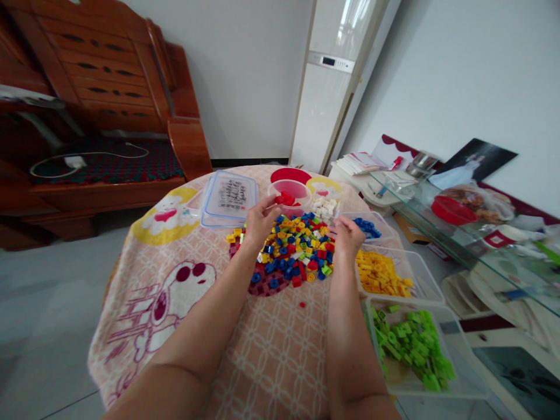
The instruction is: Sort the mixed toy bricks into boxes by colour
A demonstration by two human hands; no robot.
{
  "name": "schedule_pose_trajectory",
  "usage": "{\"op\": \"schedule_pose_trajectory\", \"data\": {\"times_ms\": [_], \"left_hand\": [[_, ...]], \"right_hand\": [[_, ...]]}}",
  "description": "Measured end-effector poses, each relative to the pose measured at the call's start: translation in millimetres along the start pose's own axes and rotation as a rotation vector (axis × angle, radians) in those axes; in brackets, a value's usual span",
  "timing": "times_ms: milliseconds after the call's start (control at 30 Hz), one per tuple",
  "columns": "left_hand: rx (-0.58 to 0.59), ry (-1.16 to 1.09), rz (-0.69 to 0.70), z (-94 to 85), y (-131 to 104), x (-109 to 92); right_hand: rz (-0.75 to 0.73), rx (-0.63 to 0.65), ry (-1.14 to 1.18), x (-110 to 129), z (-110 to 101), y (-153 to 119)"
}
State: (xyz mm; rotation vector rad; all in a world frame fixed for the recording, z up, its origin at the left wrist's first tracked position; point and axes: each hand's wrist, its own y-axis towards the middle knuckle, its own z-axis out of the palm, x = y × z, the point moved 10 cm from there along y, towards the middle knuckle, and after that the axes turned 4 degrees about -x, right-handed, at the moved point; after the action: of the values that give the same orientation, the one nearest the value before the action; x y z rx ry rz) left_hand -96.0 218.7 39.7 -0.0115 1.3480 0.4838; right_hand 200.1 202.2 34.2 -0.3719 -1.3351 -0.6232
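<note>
Flanking the mixed bricks (pixel 292 248) are the left hand (pixel 261 220) and right hand (pixel 349 234).

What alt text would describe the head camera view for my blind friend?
Above a mixed pile of toy bricks on a cloth-covered table, a person's left hand is at a round tub of red pieces, the right hand near blue pieces. Yellow pieces and green pieces lie in boxes at right.

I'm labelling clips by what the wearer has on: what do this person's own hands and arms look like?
The left hand and right hand are ungloved, with no watch or bracelet visible and no sleeve in view. Rings are too small to tell.
</note>
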Motion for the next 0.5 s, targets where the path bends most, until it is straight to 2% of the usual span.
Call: {"op": "schedule_pose_trajectory", "data": {"times_ms": [167, 267, 367, 500], "left_hand": [[0.127, -0.018, 0.056, 13.3, 0.3, 2.6], [0.188, 0.041, 0.097, 22.2, -5.8, -6.9], [0.32, 0.208, 0.159, 44.3, -22.0, -23.6], [0.458, 0.523, 0.305, 81.9, -55.9, -42.5]], "right_hand": [[-0.002, 0.008, -0.008, -0.3, 0.7, -0.3], [-0.012, 0.005, -0.004, 0.2, -0.4, 0.5], [-0.012, 0.003, -0.002, -0.3, -1.9, 1.5], [-0.025, -0.005, -0.019, 0.6, -4.9, 2.5]]}}
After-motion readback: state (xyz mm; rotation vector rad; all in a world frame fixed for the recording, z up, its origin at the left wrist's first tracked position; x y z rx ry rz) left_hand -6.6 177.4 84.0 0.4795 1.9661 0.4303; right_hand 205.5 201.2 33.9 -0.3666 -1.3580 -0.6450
